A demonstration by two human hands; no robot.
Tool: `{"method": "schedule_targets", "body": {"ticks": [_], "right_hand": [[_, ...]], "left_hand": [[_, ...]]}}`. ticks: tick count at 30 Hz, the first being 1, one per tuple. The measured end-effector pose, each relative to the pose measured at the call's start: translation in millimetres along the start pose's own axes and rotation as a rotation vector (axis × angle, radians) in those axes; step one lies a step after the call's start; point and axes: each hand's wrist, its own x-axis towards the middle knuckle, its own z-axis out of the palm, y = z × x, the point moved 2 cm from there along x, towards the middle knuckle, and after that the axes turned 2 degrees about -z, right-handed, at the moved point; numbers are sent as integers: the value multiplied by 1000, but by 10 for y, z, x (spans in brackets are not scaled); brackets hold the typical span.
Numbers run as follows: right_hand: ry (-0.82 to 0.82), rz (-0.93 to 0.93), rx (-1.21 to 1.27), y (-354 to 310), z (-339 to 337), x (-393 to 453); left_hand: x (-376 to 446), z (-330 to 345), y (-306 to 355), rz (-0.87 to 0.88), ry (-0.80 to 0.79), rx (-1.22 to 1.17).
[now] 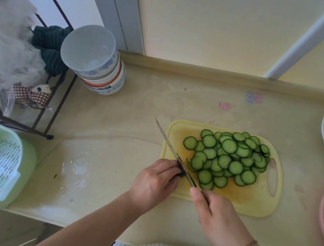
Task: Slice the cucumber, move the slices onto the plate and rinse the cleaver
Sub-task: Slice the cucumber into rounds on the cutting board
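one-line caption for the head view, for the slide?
Right hand slices with the cleaver while left hand holds the cucumber stub beside piled slices on a yellow board.

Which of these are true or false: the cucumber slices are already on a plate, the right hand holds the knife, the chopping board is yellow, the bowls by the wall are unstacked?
1. The round green cucumber slices lie on a plate. False: they are piled on the yellow plastic cutting board.
2. The right hand grips the steel cleaver. True.
3. The cutting board is yellow. True.
4. The patterned ceramic bowls stand separately. False: they are stacked.
5. The left hand rests idle. False: it pinches the dark cucumber end.
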Motion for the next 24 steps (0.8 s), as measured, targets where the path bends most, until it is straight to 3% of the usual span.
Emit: {"method": "schedule_targets", "body": {"ticks": [8, 18, 24], "right_hand": [[21, 16, -13, 76, 74, 331], [6, 28, 122, 42, -19, 72], [8, 17, 0, -18, -29, -20]], "left_hand": [[-10, -8, 8, 13, -5, 14], [-14, -4, 17, -66, 64, 5], [-4, -17, 28, -60, 40, 3]]}}
